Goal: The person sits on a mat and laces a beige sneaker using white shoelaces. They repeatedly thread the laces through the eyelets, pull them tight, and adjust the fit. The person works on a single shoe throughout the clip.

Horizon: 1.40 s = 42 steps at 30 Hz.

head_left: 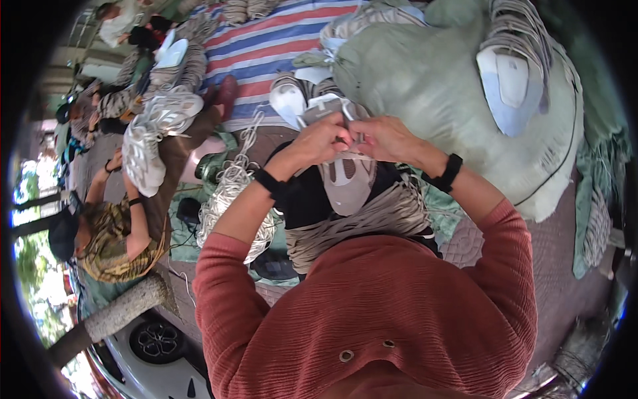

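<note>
A beige-grey shoe upper (349, 187) with a mesh panel lies over my lap, toe toward me. At its lacing area, my left hand (323, 139) and my right hand (387, 138) meet with bent, pinched fingers. They appear to grip a pale shoelace (347, 114) that rises between them; the fingertips partly hide it. Under the upper, a thick bundle of beige laces (362, 223) spreads across my thighs. Just beyond my hands lie more pale shoe uppers (288, 100).
White laces (232, 206) are heaped beside my left forearm. A bulging green sack (412, 80) at the right carries stacked uppers (512, 80). A striped sheet (266, 46) covers ground ahead. At left, another person (119, 233) handles white shoes (143, 156), near a tree trunk (126, 309) and a car (159, 359).
</note>
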### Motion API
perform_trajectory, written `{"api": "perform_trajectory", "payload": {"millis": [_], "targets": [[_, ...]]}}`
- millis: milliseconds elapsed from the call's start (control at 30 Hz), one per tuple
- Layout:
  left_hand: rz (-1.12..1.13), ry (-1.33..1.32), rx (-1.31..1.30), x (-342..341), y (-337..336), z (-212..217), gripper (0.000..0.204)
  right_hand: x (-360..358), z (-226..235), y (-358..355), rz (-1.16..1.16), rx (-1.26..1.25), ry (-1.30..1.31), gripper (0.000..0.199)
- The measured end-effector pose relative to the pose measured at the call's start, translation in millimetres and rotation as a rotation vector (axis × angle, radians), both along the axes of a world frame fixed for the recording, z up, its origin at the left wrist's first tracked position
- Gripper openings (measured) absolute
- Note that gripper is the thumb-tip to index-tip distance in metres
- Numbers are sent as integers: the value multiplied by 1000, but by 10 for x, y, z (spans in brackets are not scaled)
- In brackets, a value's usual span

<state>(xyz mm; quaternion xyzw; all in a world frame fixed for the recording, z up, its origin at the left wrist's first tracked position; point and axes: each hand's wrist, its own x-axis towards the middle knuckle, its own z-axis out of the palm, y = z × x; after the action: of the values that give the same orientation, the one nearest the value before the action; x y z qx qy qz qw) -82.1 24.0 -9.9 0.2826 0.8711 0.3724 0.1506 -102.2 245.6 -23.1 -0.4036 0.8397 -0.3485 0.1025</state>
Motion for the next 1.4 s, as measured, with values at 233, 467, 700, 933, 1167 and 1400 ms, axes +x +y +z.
{"api": "perform_trajectory", "payload": {"millis": [233, 467, 700, 933, 1167, 1400], "targets": [[365, 698, -360, -435, -621, 646, 14, -53, 13, 144, 92, -26, -23, 20], [1342, 1380, -917, 1074, -5445, 3270, 42, -72, 46, 38, 271, -112, -88, 19], [1219, 859, -699, 1086, -4923, 2019, 40, -132, -36, 11, 198, -89, -127, 23], [690, 507, -127, 493, -1518, 611, 33, -19, 12, 164, 99, -249, 19, 23], [255, 459, -87, 551, -108, 287, 15, 339, 86, 236, -91, -126, 271, 18], [209, 376, -93, 537, 34, 177, 18, 345, -146, 84, -264, -142, 366, 13]]}}
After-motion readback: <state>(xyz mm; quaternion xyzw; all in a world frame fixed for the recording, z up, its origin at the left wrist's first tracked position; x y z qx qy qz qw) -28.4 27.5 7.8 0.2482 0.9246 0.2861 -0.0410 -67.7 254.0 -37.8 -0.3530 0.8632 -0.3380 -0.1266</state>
